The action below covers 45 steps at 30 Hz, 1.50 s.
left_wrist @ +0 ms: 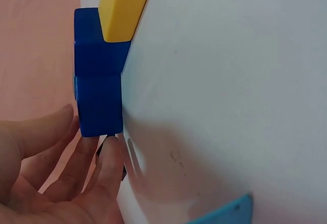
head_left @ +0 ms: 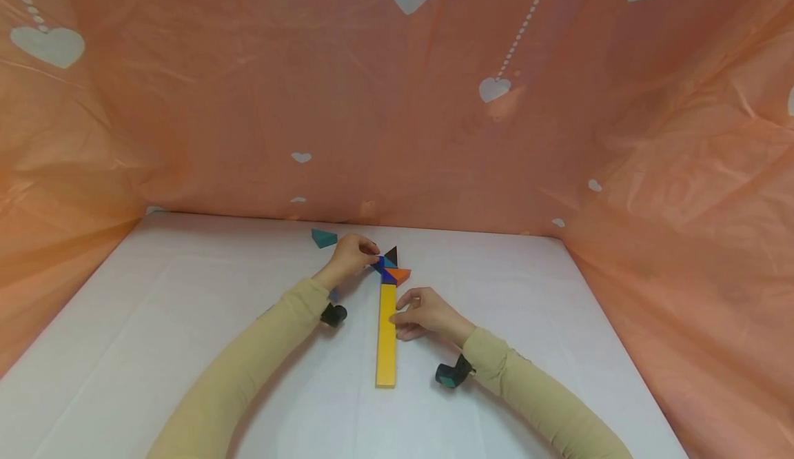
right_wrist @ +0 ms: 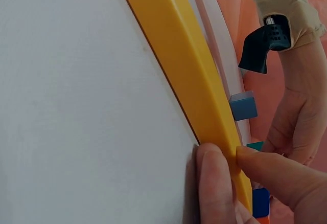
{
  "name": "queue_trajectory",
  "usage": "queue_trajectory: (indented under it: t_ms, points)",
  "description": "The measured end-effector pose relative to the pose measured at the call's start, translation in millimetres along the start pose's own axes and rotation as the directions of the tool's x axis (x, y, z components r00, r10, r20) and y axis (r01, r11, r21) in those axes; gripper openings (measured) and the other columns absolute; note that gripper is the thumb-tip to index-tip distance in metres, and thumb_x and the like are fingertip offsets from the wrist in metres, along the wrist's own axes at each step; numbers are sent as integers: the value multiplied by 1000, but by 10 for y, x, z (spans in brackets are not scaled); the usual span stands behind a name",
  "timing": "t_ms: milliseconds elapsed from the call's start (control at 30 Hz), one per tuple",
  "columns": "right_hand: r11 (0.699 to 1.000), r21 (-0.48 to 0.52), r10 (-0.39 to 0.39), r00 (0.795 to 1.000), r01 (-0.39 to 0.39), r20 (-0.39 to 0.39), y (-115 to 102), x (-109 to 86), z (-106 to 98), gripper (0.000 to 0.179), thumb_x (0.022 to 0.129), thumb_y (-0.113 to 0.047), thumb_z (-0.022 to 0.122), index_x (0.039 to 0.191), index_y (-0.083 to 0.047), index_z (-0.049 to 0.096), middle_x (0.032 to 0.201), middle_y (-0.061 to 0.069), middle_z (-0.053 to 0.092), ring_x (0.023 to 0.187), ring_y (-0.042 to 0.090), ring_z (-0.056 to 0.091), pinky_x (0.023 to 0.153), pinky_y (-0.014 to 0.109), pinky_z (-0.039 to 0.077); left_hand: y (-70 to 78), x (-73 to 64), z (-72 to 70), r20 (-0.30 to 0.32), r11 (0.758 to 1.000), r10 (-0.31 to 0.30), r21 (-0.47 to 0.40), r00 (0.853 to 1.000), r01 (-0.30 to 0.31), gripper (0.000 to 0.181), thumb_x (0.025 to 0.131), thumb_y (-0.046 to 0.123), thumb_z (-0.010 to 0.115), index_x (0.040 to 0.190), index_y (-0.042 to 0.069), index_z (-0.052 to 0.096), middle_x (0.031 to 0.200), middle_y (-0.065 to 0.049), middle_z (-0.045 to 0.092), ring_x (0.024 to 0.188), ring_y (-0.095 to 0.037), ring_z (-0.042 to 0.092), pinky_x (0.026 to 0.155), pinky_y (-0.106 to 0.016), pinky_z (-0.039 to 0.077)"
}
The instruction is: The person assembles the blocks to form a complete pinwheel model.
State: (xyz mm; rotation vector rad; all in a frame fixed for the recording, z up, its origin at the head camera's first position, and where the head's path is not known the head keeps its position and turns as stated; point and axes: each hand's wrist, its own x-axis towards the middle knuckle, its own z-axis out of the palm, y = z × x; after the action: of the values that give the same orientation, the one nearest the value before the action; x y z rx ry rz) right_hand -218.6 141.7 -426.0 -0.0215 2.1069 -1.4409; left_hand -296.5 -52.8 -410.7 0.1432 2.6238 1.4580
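A long yellow block (head_left: 386,338) lies lengthwise on the white table. My right hand (head_left: 431,318) is at its right side; the thumb and a curled finger pinch the block's edge in the right wrist view. At the far end, dark blue blocks (left_wrist: 99,104) adjoin the yellow block, with an orange triangular block (head_left: 400,275) and a dark triangular block (head_left: 392,255) beside them. My left hand (head_left: 352,256) curls around the far-left side of this cluster. In the left wrist view its thumb and a fingertip pinch the end of a blue block.
A teal block (head_left: 324,238) lies farther back, left of the cluster. A smaller blue block (head_left: 333,295) is partly hidden by the left wrist. Black wrist-worn devices (head_left: 453,374) hang near each forearm. An orange curtain (head_left: 347,121) with white hearts encloses the table's back and sides.
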Motion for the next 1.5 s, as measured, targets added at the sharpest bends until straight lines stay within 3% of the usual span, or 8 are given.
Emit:
queue_trajectory:
  t_ms: [233,467,600,767,1033,1300,1500]
  points:
    - [1000,7,8,1000,-8,0,4,4,1,36,81,-17,77,106,0,57,80,15,68,66,25,70,64,31,57,-20,19,7,33,998,-61,-9,998,61,15,90,8,67,102,0,71,106,-14,64,93,-27,57,85,-33,53]
    - [1000,4,4,1000,-4,0,3,4,-3,36,81,-17,77,107,0,57,80,15,67,66,25,70,65,31,57,-30,48,-68,58,998,-58,26,997,57,8,90,6,66,93,3,73,101,-12,65,89,-25,57,78,-29,54]
    - [1000,5,6,1000,-6,1,4,0,-8,36,82,-17,77,106,0,57,80,16,67,66,25,70,65,31,57,-13,57,-57,43,996,-62,61,997,60,15,89,14,69,97,2,73,98,-11,67,84,-23,60,74,-29,55]
    - [1000,11,6,1000,-6,0,12,5,-11,35,82,-16,76,106,0,56,80,15,68,66,25,70,64,31,57,30,48,-17,13,996,-22,85,1000,21,18,85,17,74,94,1,73,89,-9,68,75,-20,60,62,-26,54]
    - [1000,29,-7,1000,6,14,25,7,-14,35,83,-16,76,107,1,56,81,16,68,66,25,70,64,31,57,68,49,1,-11,996,-34,83,999,34,15,82,11,75,91,0,73,93,-11,68,80,-24,61,69,-29,56]
    - [1000,-5,-6,1000,6,1,16,0,-6,35,82,-18,76,106,0,57,80,14,68,65,24,70,63,30,57,58,70,26,-46,995,-45,91,998,49,14,79,11,78,84,0,73,81,-9,67,71,-21,59,61,-26,54]
    - [1000,-27,-5,1000,5,-14,19,2,-1,35,82,-19,77,105,-1,58,80,14,67,65,24,69,63,29,57,82,80,5,-33,993,-76,92,997,79,10,79,10,76,82,1,73,81,-10,67,74,-23,59,65,-29,54]
